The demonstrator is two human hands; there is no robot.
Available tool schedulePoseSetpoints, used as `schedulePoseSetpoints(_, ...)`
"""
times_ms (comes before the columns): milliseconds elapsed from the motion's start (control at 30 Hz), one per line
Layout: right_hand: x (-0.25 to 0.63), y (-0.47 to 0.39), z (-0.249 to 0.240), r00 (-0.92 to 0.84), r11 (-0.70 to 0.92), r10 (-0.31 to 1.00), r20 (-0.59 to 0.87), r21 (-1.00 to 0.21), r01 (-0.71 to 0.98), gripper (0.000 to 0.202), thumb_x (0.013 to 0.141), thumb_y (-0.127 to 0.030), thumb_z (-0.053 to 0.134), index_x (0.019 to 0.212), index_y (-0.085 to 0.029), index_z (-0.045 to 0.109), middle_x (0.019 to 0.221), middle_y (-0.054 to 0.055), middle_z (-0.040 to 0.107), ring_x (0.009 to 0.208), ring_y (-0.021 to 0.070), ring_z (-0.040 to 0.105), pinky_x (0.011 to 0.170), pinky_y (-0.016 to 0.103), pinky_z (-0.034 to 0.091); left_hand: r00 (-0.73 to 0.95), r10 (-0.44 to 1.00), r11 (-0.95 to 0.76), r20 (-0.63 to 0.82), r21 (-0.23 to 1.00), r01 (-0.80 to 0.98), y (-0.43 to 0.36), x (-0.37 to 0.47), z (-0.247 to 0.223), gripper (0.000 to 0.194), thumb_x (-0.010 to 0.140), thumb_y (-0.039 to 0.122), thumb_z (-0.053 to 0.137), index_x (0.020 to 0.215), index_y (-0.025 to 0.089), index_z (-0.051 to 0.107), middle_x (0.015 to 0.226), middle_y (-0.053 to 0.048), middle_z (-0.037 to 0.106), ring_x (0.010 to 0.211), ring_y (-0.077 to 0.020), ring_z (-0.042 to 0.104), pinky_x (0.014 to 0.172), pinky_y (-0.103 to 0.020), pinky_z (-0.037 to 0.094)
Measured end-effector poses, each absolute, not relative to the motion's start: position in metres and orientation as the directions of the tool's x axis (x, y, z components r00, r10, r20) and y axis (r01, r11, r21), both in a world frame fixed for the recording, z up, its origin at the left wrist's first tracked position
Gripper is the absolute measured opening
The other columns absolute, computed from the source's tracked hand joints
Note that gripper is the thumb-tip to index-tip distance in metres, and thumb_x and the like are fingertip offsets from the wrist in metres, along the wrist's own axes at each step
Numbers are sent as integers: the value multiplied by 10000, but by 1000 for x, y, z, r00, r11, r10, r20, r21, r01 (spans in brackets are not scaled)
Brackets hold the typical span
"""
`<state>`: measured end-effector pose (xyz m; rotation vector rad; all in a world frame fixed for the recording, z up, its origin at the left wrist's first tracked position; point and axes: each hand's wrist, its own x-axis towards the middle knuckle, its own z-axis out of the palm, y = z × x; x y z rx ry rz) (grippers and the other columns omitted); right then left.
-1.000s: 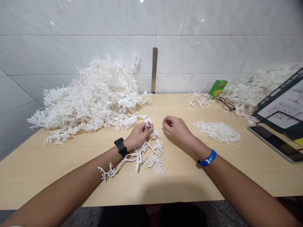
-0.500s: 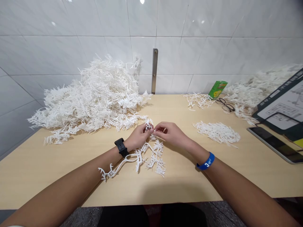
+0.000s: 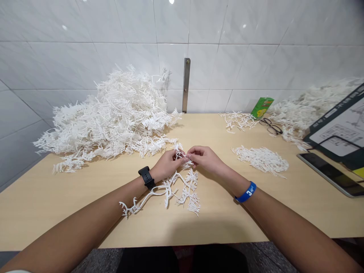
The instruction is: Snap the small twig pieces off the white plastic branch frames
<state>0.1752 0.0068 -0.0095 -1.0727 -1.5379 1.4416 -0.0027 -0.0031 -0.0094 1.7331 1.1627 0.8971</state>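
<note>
White branched plastic sprigs (image 3: 191,191) dangle and lie below my hands over the middle of the table. My left hand (image 3: 168,164) is closed, thumb and fingers pinching a piece of this branched plastic whose tips poke up above the fingers. Close against it, my right hand (image 3: 205,159) is also closed, its thumb and forefinger pinched on the same sprig. The exact spot they grip is small and partly hidden by the fingers. A longer, thicker white stem (image 3: 153,192) curves from under my left hand toward my left wrist.
A tall heap of white sprigs (image 3: 113,117) fills the back left. To the right are a small pile of loose pieces (image 3: 261,160), a phone (image 3: 330,170), glasses (image 3: 271,127), a green box (image 3: 261,107), a propped dark-framed board (image 3: 341,129) and another white heap (image 3: 309,104).
My right hand's fingertips have shifted slightly and press closer to my left thumb. The sprigs hanging below have moved a little to the right and down.
</note>
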Motion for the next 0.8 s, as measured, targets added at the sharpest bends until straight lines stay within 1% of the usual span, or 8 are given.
schedulePoseSetpoints(100, 174, 9, -12, -355, 0, 934, -26, -997, 73, 228, 723, -366, 692, 764, -151, 628, 686, 11, 597, 498, 92, 521, 492, 244, 437, 287, 951, -212, 117, 920, 331, -4, -1, -7, 377, 745, 520, 661, 761, 147, 606, 616, 28, 505, 580, -107, 435, 585, -247, 368)
schedulePoseSetpoints(267, 172, 7, -11, -325, 30, 946, -2, -995, 96, 208, 732, -352, 676, 724, -153, 619, 566, -19, 529, 498, 95, 477, 482, 237, 375, 277, 949, -236, 150, 922, 307, -6, 0, -3, 372, 762, 499, 648, 733, 129, 621, 642, 9, 539, 617, -114, 459, 609, -250, 367)
schedulePoseSetpoints(367, 172, 6, -9, -320, 61, 947, 22, -992, 113, 211, 728, -354, 671, 696, -156, 610, 523, -29, 502, 494, 91, 435, 473, 231, 331, 267, 951, -240, 157, 917, 317, -6, -1, -4, 350, 773, 473, 642, 753, 123, 641, 665, -9, 576, 653, -134, 497, 637, -262, 386)
schedulePoseSetpoints(467, 172, 5, -8, -340, 67, 940, 27, -992, 108, 208, 736, -353, 652, 694, -156, 600, 518, -34, 495, 491, 89, 417, 480, 235, 307, 283, 943, -264, 175, 911, 317, -4, -3, -7, 288, 796, 414, 628, 798, 127, 652, 720, -17, 610, 701, -148, 529, 678, -269, 402)
schedulePoseSetpoints(567, 174, 6, -9, -371, 59, 928, 18, -993, 98, 216, 745, -359, 648, 701, -156, 588, 517, -39, 482, 490, 87, 405, 490, 241, 291, 323, 931, -275, 172, 911, 308, -3, -4, -9, 253, 815, 382, 607, 815, 132, 644, 707, -7, 598, 676, -139, 521, 657, -261, 395)
schedulePoseSetpoints(667, 175, 8, -11, -404, 58, 915, 19, -995, 84, 242, 759, -383, 647, 707, -157, 577, 519, -43, 466, 491, 86, 394, 498, 244, 283, 355, 922, -266, 153, 918, 295, -3, -4, -9, 259, 829, 386, 587, 805, 131, 627, 681, 2, 575, 643, -126, 500, 635, -252, 386)
schedulePoseSetpoints(800, 177, 10, -12, -430, 87, 902, 45, -993, 80, 274, 779, -421, 644, 741, -158, 575, 551, -39, 475, 509, 92, 400, 514, 251, 297, 350, 926, -246, 139, 928, 281, -4, -3, -6, 298, 824, 432, 590, 810, 135, 610, 693, 5, 571, 639, -118, 489, 638, -252, 393)
